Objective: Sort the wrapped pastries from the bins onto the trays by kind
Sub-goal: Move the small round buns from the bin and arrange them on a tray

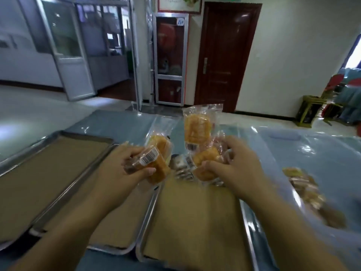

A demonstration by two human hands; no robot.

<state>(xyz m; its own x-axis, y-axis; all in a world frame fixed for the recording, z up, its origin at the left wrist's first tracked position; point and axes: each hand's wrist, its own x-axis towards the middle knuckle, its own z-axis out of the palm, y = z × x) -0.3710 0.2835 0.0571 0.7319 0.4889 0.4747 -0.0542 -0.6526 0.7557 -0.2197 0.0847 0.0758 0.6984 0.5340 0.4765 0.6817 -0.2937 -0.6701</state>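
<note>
Wrapped pastries [197, 130] hang above the far ends of the trays [195, 216]: the left hand [117, 173] holds one orange bun [158, 153] in a closed grip, the right hand [234, 169] a bunch of similar ones. Placing looks to be in hand; next, each must be lowered onto its kind's tray.

A table [117, 122] under a glossy blue-grey cover is carrying three paper-lined metal trays side by side: left tray [48, 173], middle tray [121, 227], right tray [195, 222]; a blurred clear bin [283, 136] is sitting to their right, holding wrapped pastries [304, 184].
</note>
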